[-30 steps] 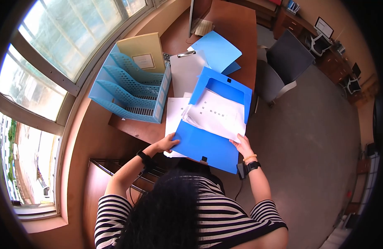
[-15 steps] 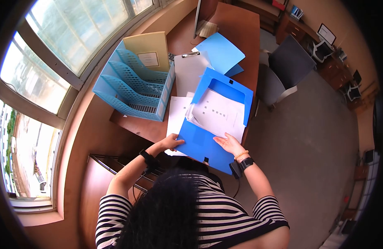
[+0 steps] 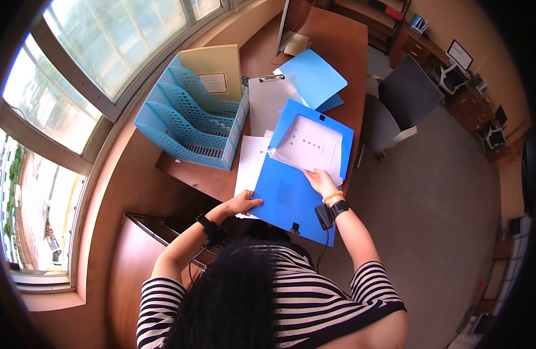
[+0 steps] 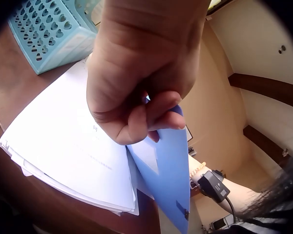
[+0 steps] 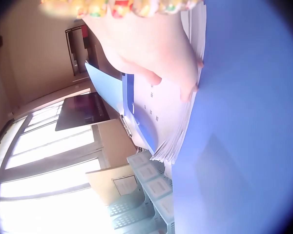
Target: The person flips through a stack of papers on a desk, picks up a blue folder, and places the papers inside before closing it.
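An opened blue file box [image 3: 291,200] holds a thick stack of white printed papers [image 3: 317,142] in its far half. My left hand [image 3: 243,202] grips the left edge of the box's cover, thumb on top. In the left wrist view, the fingers [image 4: 136,124] curl at this edge, above loose white sheets [image 4: 73,146]. My right hand [image 3: 321,183] touches the near edge of the stack. Seen from the right wrist, the thumb lies over the top page and the fingertips [image 5: 188,92] press at the edge of the pages, beside the cover.
A light-blue file rack [image 3: 192,128] stands left on the brown desk [image 3: 343,46], with a tan folder [image 3: 213,67] in it. Behind the box lie a clipboard [image 3: 268,104] and light-blue folders [image 3: 314,75]. An office chair [image 3: 399,99] stands to the right.
My right hand has left the lower right corner of the papers and come to their near edge. The stack has slid farther into the box. My left hand keeps its grip on the cover.
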The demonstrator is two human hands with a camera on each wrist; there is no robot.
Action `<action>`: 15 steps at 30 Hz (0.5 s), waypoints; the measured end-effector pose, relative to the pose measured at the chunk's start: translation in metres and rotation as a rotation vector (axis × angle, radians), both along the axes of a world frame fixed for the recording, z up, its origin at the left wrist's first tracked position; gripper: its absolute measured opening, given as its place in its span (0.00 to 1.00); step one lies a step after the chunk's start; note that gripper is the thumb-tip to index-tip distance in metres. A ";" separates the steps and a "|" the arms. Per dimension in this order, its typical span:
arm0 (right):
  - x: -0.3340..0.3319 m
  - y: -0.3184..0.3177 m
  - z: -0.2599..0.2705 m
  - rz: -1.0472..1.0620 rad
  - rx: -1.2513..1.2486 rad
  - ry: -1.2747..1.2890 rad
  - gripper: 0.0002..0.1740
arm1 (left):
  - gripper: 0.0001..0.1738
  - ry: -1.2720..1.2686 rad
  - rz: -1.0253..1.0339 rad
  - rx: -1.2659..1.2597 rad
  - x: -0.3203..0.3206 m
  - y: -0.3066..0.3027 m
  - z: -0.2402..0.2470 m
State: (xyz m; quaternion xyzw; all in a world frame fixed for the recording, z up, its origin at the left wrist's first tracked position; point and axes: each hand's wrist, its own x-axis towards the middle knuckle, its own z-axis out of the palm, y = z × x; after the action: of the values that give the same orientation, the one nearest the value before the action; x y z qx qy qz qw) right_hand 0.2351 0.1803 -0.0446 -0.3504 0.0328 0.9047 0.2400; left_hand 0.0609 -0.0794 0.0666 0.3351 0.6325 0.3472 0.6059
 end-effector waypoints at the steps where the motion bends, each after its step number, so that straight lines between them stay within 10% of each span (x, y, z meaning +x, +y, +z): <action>1: -0.003 0.007 -0.006 -0.007 0.063 0.010 0.15 | 0.15 -0.018 0.009 -0.003 0.001 0.000 0.002; 8: -0.016 0.019 0.013 0.051 0.199 -0.094 0.15 | 0.14 -0.037 0.015 0.046 -0.001 0.001 0.002; 15: 0.036 0.013 0.105 0.794 0.798 -0.199 0.23 | 0.13 -0.190 0.173 0.041 -0.029 -0.016 0.029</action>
State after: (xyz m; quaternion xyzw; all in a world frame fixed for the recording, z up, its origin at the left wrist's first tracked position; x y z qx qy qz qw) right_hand 0.2711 0.1937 0.0603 -0.3017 -0.4682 0.8305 -0.0025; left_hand 0.0317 -0.0952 0.0956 0.2571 0.5915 0.4411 0.6241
